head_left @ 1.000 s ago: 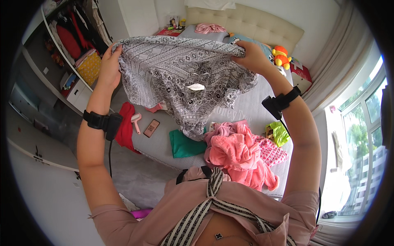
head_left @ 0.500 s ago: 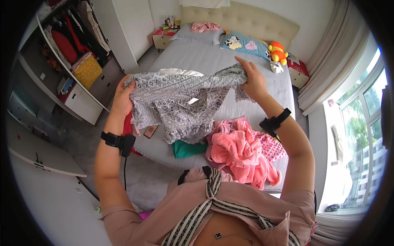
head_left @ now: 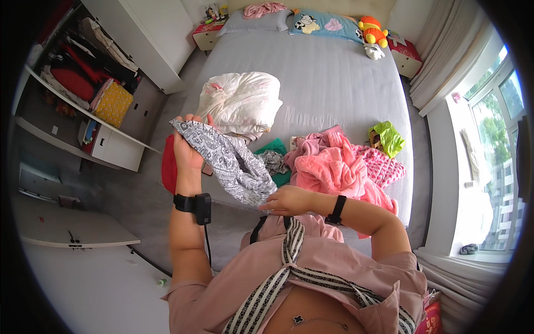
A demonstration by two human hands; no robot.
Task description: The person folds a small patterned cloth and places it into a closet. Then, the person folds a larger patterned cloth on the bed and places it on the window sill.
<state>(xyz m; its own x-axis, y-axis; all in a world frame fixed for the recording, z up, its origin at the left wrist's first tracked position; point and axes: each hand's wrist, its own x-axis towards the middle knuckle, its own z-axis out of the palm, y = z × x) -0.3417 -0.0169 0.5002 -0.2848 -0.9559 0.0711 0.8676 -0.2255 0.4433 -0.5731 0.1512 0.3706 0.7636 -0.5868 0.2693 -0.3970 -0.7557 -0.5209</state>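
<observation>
A grey-and-white patterned garment (head_left: 229, 161) hangs bunched in a slanting length between my hands, above the bed's foot end. My left hand (head_left: 190, 149) is closed on its upper end, fingers over the cloth. Lower and to the right, my right hand (head_left: 290, 200) grips its other end near my waist. Part of the garment trails behind onto green cloth (head_left: 282, 178) on the bed. Close to my right forearm lies a heap of pink fleece clothing (head_left: 328, 164).
A folded white quilt (head_left: 242, 103) lies on the grey bed (head_left: 334, 72) beyond my hands. Near the right edge sits a bright green bag (head_left: 387, 139). Red cloth (head_left: 169, 167) hangs at the bed's left corner. An open wardrobe (head_left: 89, 83) stands left, a window right.
The garment was stretched wide between both raised hands; now it is gathered and slanting. My right hand has come down and inward toward my waist. The white quilt is now uncovered to view.
</observation>
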